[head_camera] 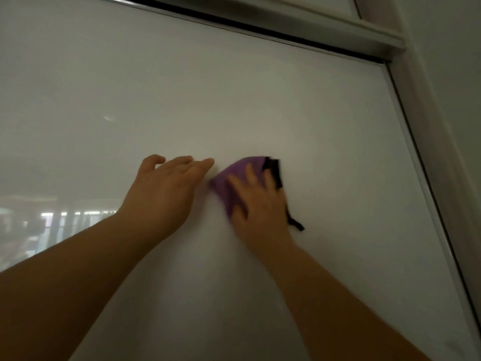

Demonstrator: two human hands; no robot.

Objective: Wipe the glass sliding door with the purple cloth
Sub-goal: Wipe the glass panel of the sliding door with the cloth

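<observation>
The frosted glass sliding door (234,100) fills most of the view. My right hand (260,201) presses the purple cloth (231,181) flat against the glass with spread, straight fingers; the cloth has a black edge and a black strap that hangs down at its right side. My left hand (164,188) lies flat on the glass just left of the cloth, fingers straight and pointing right, fingertips almost at the cloth's left corner. The right hand is blurred by motion.
The door's metal top rail (260,24) runs across the upper part of the view, and its right frame (426,183) slants down the right side, next to a white wall (458,87). Dim lights show through the glass at lower left (65,217).
</observation>
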